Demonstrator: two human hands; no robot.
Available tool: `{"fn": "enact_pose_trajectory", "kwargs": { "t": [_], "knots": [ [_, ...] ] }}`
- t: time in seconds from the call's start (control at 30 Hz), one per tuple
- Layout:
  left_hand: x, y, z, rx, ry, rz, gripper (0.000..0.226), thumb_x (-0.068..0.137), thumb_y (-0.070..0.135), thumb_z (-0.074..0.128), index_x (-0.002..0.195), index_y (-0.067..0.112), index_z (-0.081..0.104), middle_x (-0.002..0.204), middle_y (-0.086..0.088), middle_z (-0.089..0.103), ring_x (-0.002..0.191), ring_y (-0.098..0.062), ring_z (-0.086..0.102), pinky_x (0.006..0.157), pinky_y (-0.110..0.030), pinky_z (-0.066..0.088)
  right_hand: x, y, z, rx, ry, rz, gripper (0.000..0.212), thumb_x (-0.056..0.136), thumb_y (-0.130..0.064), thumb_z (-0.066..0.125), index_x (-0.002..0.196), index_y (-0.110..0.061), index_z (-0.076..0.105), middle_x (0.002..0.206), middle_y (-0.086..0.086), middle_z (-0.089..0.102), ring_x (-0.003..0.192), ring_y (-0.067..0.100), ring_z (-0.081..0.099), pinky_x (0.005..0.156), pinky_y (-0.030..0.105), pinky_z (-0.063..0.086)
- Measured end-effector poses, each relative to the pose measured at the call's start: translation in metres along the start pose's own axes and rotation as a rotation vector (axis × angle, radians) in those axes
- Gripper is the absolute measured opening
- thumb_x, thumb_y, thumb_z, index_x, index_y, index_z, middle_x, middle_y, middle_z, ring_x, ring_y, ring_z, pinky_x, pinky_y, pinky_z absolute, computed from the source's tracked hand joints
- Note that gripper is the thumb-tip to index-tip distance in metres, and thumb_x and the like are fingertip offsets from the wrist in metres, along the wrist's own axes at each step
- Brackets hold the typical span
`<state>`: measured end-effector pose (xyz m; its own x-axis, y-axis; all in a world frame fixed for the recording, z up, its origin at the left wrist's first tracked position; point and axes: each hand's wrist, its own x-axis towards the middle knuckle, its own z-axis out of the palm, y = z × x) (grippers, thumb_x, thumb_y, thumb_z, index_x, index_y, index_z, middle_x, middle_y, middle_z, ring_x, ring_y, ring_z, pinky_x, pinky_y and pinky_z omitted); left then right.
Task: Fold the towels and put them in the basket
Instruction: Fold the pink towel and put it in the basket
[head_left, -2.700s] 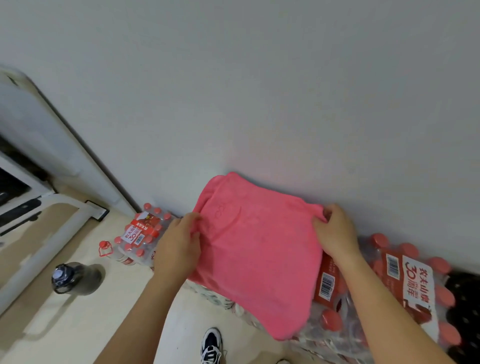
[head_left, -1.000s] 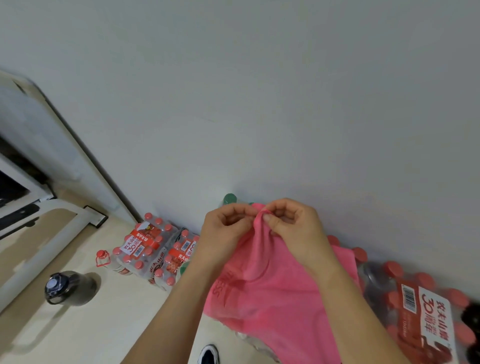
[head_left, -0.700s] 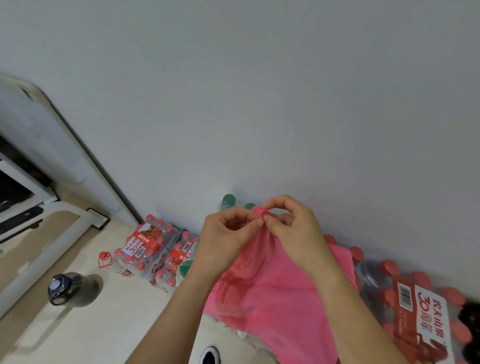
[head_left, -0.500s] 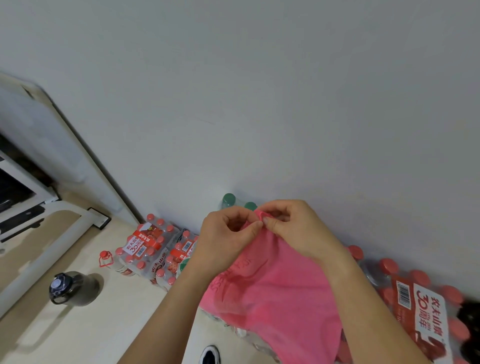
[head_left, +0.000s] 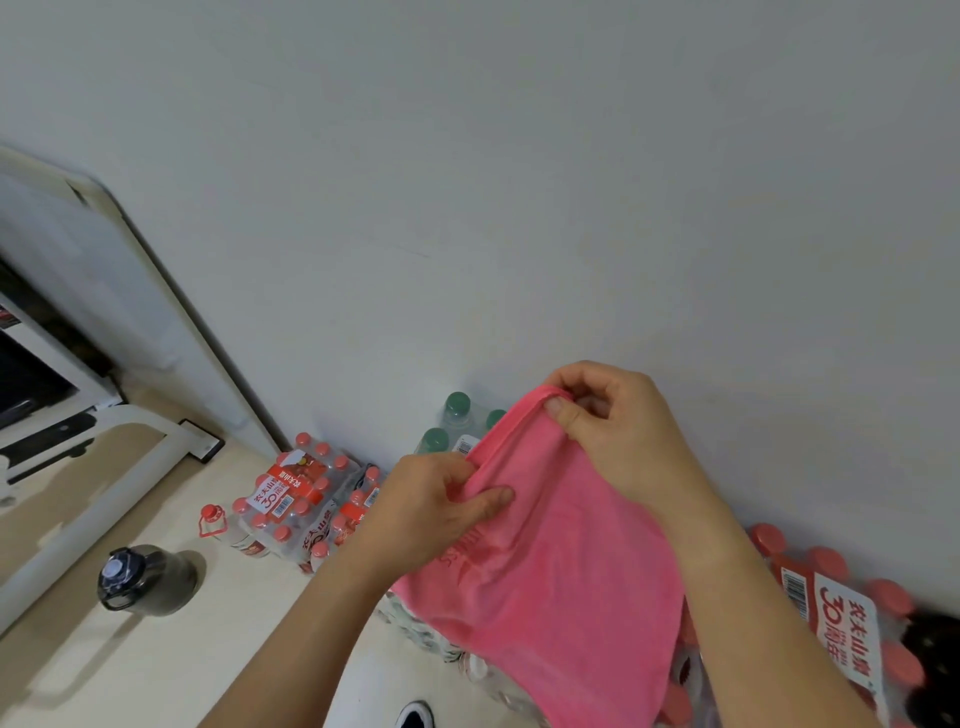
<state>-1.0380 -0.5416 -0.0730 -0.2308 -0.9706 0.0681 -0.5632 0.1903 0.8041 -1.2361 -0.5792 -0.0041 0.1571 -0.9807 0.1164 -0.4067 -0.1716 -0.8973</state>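
Pink terry towel (head_left: 561, 561) is hanging between both hands: right hand (head_left: 618, 421) is pinching its top corner, left hand (head_left: 431, 512) is gripping the edge just below, hands near each other.

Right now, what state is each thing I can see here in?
pink towel, held up, hanging loose
right hand, pinching the towel's top corner
left hand, gripping the towel's edge lower down
dark bottle, standing on the floor, lid on
red-capped water packs, wrapped, caps on
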Motion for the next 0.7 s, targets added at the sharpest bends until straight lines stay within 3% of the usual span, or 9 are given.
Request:
{"fn": "enact_pose_trajectory", "kwargs": {
  "t": [0.1, 0.17, 0.33, 0.47, 0.6, 0.7],
  "knots": [
    [-0.010, -0.007, -0.007, 0.053, 0.002, -0.036, 0.048, 0.075, 0.054, 0.072, 0.050, 0.022, 0.048, 0.046, 0.010, 0.043, 0.044, -0.009, 0.038, 0.045, -0.019, 0.029, 0.001, -0.005, -0.009, 0.009, 0.084, -0.048, 0.029, 0.086, -0.003, 0.065, 0.079, -0.031, 0.065, 0.077, -0.012, 0.066, 0.074, 0.009, 0.059, 0.074, 0.022, 0.049],
    [-0.015, -0.009, -0.013, 0.078, -0.016, -0.055, 0.038, 0.075, 0.048, 0.075, 0.050, 0.030, 0.053, 0.047, 0.014, 0.048, 0.045, -0.007, 0.042, 0.046, -0.015, 0.029, 0.003, -0.009, -0.013, 0.034, 0.135, -0.058, 0.029, 0.087, -0.002, 0.064, 0.080, -0.030, 0.065, 0.079, -0.009, 0.067, 0.074, 0.008, 0.058, 0.074, 0.021, 0.049],
    [-0.025, -0.005, -0.033, 0.047, 0.031, -0.094, 0.027, 0.067, 0.055, 0.073, 0.053, 0.035, 0.060, 0.045, 0.011, 0.045, 0.045, -0.008, 0.040, 0.044, -0.014, 0.028, 0.007, -0.013, -0.021, 0.053, 0.272, -0.108, 0.029, 0.088, -0.003, 0.063, 0.082, -0.031, 0.063, 0.077, -0.013, 0.064, 0.071, 0.005, 0.057, 0.074, 0.024, 0.050],
    [-0.030, -0.003, -0.061, 0.025, 0.125, -0.186, 0.043, 0.069, 0.045, 0.079, 0.050, 0.015, 0.055, 0.044, 0.009, 0.035, 0.045, -0.007, 0.031, 0.044, -0.018, 0.024, 0.006, -0.009, -0.032, 0.064, 0.417, -0.130, 0.026, 0.089, -0.007, 0.059, 0.085, -0.033, 0.062, 0.076, -0.014, 0.061, 0.071, 0.009, 0.057, 0.073, 0.029, 0.050],
    [-0.031, 0.005, -0.078, 0.053, 0.144, -0.174, 0.023, 0.068, 0.046, 0.077, 0.065, 0.025, 0.066, 0.047, 0.013, 0.049, 0.047, -0.005, 0.039, 0.047, -0.017, 0.030, -0.005, -0.006, -0.041, 0.046, 0.475, -0.149, 0.023, 0.090, -0.011, 0.057, 0.085, -0.033, 0.059, 0.075, -0.015, 0.059, 0.068, 0.003, 0.054, 0.069, 0.023, 0.048],
    [-0.031, 0.013, -0.085, 0.066, 0.214, -0.170, 0.024, 0.068, 0.050, 0.073, 0.077, 0.028, 0.069, 0.064, 0.002, 0.064, 0.057, -0.007, 0.050, 0.056, -0.030, 0.041, -0.021, -0.005, -0.053, -0.074, 0.518, -0.170, 0.016, 0.092, -0.010, 0.057, 0.091, -0.026, 0.061, 0.078, -0.015, 0.058, 0.068, -0.001, 0.053, 0.068, 0.013, 0.042]
  ]
}}
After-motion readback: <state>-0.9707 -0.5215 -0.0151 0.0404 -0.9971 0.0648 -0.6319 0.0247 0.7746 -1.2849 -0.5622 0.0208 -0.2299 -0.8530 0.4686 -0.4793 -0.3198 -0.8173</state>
